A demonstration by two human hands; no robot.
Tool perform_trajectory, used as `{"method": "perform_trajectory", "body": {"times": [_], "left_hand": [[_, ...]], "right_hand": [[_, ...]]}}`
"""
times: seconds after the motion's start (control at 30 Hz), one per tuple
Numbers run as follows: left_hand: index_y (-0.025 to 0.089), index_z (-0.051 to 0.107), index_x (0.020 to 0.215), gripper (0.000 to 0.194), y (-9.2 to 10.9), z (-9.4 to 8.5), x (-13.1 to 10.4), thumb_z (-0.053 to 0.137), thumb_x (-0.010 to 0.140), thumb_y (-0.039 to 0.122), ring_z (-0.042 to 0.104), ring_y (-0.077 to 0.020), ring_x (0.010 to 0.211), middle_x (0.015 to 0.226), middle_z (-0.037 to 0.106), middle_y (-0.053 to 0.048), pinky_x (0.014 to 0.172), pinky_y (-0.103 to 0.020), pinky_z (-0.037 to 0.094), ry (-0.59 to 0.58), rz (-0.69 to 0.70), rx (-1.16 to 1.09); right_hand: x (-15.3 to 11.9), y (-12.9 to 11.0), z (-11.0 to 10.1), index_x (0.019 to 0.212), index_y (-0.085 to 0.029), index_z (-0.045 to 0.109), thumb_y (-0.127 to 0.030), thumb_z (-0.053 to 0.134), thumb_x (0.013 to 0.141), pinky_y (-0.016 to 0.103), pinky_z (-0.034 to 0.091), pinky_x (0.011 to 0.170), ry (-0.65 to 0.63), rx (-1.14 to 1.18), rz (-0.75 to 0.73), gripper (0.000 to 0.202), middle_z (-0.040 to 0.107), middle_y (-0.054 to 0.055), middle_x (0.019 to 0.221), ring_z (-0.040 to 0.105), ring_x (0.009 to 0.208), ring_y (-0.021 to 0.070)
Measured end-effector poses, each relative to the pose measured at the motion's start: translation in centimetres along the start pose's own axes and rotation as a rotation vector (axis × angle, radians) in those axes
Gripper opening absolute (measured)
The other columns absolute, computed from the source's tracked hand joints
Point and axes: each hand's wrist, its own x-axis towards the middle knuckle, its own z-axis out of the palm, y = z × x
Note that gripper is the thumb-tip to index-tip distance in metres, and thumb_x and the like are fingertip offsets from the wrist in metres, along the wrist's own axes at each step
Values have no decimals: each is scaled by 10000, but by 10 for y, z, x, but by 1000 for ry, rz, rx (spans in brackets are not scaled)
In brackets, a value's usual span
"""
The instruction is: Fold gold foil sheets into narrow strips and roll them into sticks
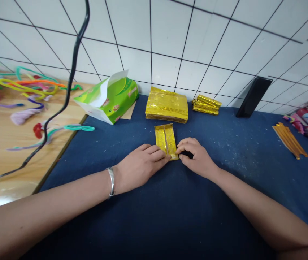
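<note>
A sheet of gold foil paper (165,139) lies on the dark blue cloth, its two sides folded in so that a narrow seam runs down the middle. My left hand (143,164), with a silver bangle at the wrist, presses its fingertips on the near left part of the sheet. At the near right corner, my right hand (195,155) pinches the paper's edge between thumb and curled fingers. Just beyond the sheet sits a stack of gold foil paper (166,104). Several rolled gold foil pieces (205,104) lie to the right of that stack.
A green tissue pack (116,99) stands at the back left. Colourful pipe cleaners (29,85) spread over the wooden table, and a black cable (74,65) hangs in front. A black phone (254,97) leans on the tiled wall. Folded orange-gold strips (290,140) lie right.
</note>
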Motion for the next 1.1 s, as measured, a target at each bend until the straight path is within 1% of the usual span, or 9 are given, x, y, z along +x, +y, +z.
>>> {"method": "perform_trajectory", "body": {"times": [0.13, 0.2, 0.27, 0.4, 0.53, 0.63, 0.73, 0.93, 1.1], "left_hand": [[193, 442, 1283, 399, 0, 1, 0, 407, 886, 160, 479, -209, 999, 1058, 564, -58, 845, -348, 377, 1, 1, 12], [187, 439, 1286, 403, 0, 1, 0, 404, 885, 161, 483, -210, 996, 1049, 569, -67, 845, -351, 378, 2, 6, 24], [179, 440, 1285, 399, 1, -1, 0, 391, 889, 164, 490, -212, 992, 1045, 574, -74, 845, -357, 380, -2, 9, 38], [151, 456, 1269, 393, 7, -3, 0, 367, 887, 146, 504, -217, 988, 1053, 582, -83, 860, -376, 380, -30, 9, 69], [108, 480, 1246, 389, 16, -3, -2, 372, 873, 140, 491, -242, 1059, 1110, 582, -114, 919, -410, 355, -38, 19, 122], [88, 497, 1230, 387, 20, -2, -3, 370, 867, 137, 462, -252, 1134, 1183, 564, -133, 967, -425, 323, -26, 24, 157], [96, 510, 1221, 388, 23, -3, -5, 357, 867, 136, 462, -252, 1155, 1211, 563, -130, 963, -424, 337, -41, 23, 172], [49, 497, 1237, 421, 31, -5, -11, 356, 845, 111, 484, -295, 1163, 1277, 509, -191, 922, -446, 381, -70, 32, 229], [71, 519, 1216, 419, 36, -6, -14, 391, 817, 80, 485, -301, 1173, 1275, 512, -191, 910, -443, 401, -73, 20, 251]], "right_hand": [[-3, 4, 0, 849, -224, 644, -60, 462, 763, 352, 400, 865, 1, -52, -51, 260, 588, 16, 954, 519, 922, 149], [-5, 6, -1, 885, -232, 658, -70, 448, 783, 365, 411, 853, 4, -110, -109, 284, 594, 26, 972, 516, 937, 160], [-7, 5, -4, 928, -236, 663, -87, 451, 801, 384, 413, 849, -30, -212, -192, 289, 599, 39, 1009, 502, 984, 182], [-11, -9, -10, 1005, -200, 645, -132, 443, 855, 405, 402, 854, -139, -479, -325, 261, 609, 72, 1090, 430, 1135, 238], [-18, -25, -8, 1079, -125, 611, -125, 380, 893, 395, 401, 863, -185, -669, -383, 296, 608, 109, 1119, 420, 1164, 252], [-23, -30, -3, 1151, -84, 571, -123, 367, 900, 406, 393, 886, -166, -750, -397, 325, 584, 131, 1177, 410, 1182, 269], [-26, -33, 2, 1205, -76, 534, -134, 377, 899, 415, 386, 905, -172, -779, -394, 349, 560, 139, 1222, 394, 1204, 276], [-29, -36, 2, 1188, -49, 548, -121, 396, 882, 430, 384, 912, -212, -839, -404, 349, 573, 164, 1197, 434, 1167, 278], [-32, -35, 0, 1162, -56, 569, -109, 422, 866, 441, 389, 896, -213, -843, -369, 335, 584, 169, 1177, 450, 1152, 291]]}}
